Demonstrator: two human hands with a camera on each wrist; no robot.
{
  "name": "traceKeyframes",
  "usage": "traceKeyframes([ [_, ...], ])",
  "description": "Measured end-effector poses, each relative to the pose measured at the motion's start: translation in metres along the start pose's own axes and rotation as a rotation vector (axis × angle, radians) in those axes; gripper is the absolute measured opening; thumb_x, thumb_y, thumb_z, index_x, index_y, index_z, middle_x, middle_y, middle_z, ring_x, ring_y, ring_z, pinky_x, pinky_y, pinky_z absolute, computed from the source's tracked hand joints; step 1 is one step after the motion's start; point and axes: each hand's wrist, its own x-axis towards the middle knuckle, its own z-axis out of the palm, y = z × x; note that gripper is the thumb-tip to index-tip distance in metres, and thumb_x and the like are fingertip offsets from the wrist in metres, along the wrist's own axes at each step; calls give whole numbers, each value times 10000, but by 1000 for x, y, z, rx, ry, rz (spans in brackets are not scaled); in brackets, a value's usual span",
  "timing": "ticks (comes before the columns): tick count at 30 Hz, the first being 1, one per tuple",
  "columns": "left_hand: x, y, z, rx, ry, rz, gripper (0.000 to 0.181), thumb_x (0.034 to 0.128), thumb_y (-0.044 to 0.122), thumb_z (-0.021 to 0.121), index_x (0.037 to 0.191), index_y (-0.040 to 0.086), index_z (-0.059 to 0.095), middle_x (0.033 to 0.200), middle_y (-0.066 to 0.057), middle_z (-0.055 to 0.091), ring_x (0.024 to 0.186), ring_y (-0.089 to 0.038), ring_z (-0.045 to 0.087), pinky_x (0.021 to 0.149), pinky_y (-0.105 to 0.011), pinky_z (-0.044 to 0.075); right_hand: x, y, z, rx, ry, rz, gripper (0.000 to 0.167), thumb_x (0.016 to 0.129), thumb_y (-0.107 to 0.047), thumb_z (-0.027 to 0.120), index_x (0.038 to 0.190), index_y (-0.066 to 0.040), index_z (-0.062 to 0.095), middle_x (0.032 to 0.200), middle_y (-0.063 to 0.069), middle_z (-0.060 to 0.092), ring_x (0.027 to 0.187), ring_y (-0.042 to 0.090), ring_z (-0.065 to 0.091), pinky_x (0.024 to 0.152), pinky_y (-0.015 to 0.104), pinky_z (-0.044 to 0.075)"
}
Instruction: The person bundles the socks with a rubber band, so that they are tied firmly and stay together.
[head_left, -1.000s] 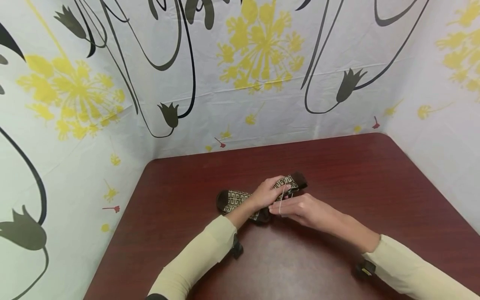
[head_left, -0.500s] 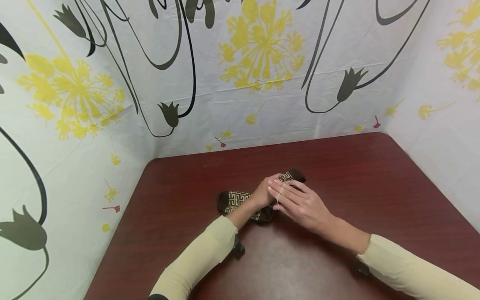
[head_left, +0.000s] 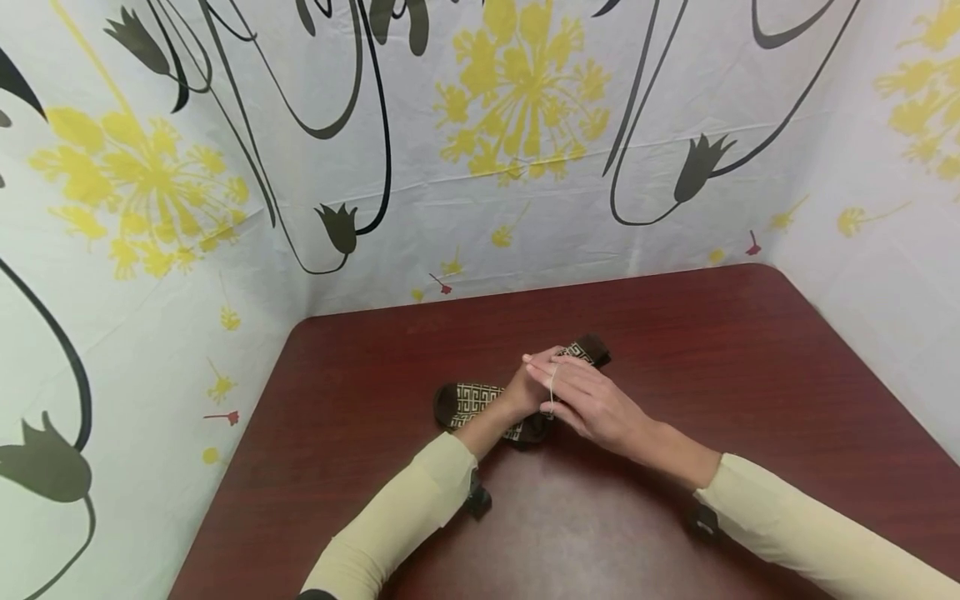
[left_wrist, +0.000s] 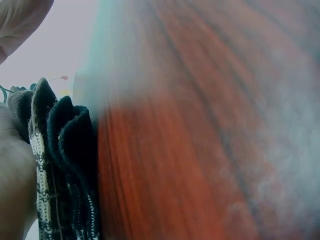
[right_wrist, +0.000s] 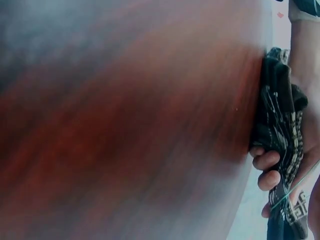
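A pair of dark brown socks point(head_left: 477, 402) with a cream key pattern lies on the table, bunched in the middle. My left hand point(head_left: 522, 388) grips them at that middle; in the right wrist view its fingertips point(right_wrist: 267, 160) curl round the fabric. Over the left hand my right hand point(head_left: 596, 406) lies with its fingers nearly straight. A thin pale rubber band point(head_left: 552, 385) crosses the right fingers. In the right wrist view the band point(right_wrist: 296, 189) stretches taut from the socks towards the right hand. Folded cuffs point(left_wrist: 75, 145) stand beside the left hand in the left wrist view.
The dark red wooden table point(head_left: 360, 500) has rounded far corners. A white patterned cloth point(head_left: 465, 167) hangs behind it and at both sides. Dark wrist devices sit under both sleeves, such as the left one point(head_left: 477, 497).
My right hand has moved up and left, from beside the socks to over the left hand, its fingers extending with the band across them. The left hand keeps its grip, almost still.
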Motion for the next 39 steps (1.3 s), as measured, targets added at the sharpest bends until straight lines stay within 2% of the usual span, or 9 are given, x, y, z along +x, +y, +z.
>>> traceKeyframes([
  [3, -1, -1, 1, -20, 1, -11, 360, 1107, 164, 534, 1419, 2, 616, 1342, -159, 696, 1248, -283, 661, 1032, -334, 523, -2, 1, -3, -26, 37, 32, 476, 1143, -288, 520, 1382, 107, 636, 1391, 215, 670, 1160, 331, 695, 1016, 480, 503],
  [8, -2, 2, 3, -91, 39, -188, 494, 1111, 356, 505, 1527, 99, 579, 1528, -66, 593, 1437, -223, 519, 1170, -403, 420, -6, -1, -6, -48, 156, 168, 461, 1122, -293, 565, 1339, 100, 674, 1339, 192, 706, 1014, 303, 723, 932, 480, 515],
  [11, -1, 4, 5, -101, 64, -238, 539, 1101, 467, 529, 1537, 153, 578, 1523, -13, 599, 1430, -187, 521, 1170, -422, 417, -10, -6, -6, -20, 222, 348, 415, 1089, -253, 630, 1363, 55, 681, 1360, 159, 702, 998, 296, 721, 981, 372, 502],
  [15, 0, 4, 7, -127, 87, -229, 424, 1102, 471, 550, 1397, 194, 676, 1213, 14, 753, 1125, -154, 690, 986, -389, 527, -13, -15, -5, 22, 295, 633, 399, 1023, -90, 714, 1420, -60, 682, 1380, 80, 701, 1108, 202, 716, 1016, 190, 452],
  [17, 1, 4, 9, -138, 103, -220, 360, 1098, 468, 565, 1315, 217, 705, 1070, 38, 759, 1001, -132, 696, 916, -367, 534, -13, -18, -4, 50, 328, 769, 418, 1021, -51, 710, 1432, -126, 687, 1370, 45, 709, 1003, 79, 703, 908, 125, 448],
  [20, 2, 4, 11, -118, 135, -215, 357, 1085, 491, 580, 1288, 230, 713, 1050, 66, 758, 1011, -98, 691, 929, -348, 528, -12, -20, -4, 155, 405, 946, 361, 1067, -110, 665, 1419, -174, 703, 1325, 40, 732, 811, 16, 617, 713, 117, 419],
  [24, 2, 5, 13, -124, 144, -223, 344, 1080, 480, 597, 1296, 234, 703, 979, 76, 769, 947, -86, 711, 872, -324, 530, -8, -19, -2, 351, 574, 1114, 298, 1095, -175, 630, 1371, -123, 730, 1312, 80, 737, 872, 66, 676, 755, 133, 480],
  [32, 0, 7, 14, -155, 150, -223, 308, 1084, 419, 615, 1304, 217, 691, 822, 108, 745, 770, -38, 694, 768, -283, 499, 2, -19, -2, 761, 978, 1293, 333, 1076, -126, 648, 1356, 51, 681, 1327, 204, 705, 908, 165, 761, 900, 257, 573],
  [39, -2, 6, 13, -90, 160, -241, 337, 1074, 454, 615, 1321, 238, 690, 813, 144, 748, 867, -41, 695, 873, -339, 510, 2, -20, -7, 954, 1156, 1448, 190, 1079, -124, 633, 1230, -50, 723, 1281, 121, 745, 881, 140, 765, 857, 233, 579],
])
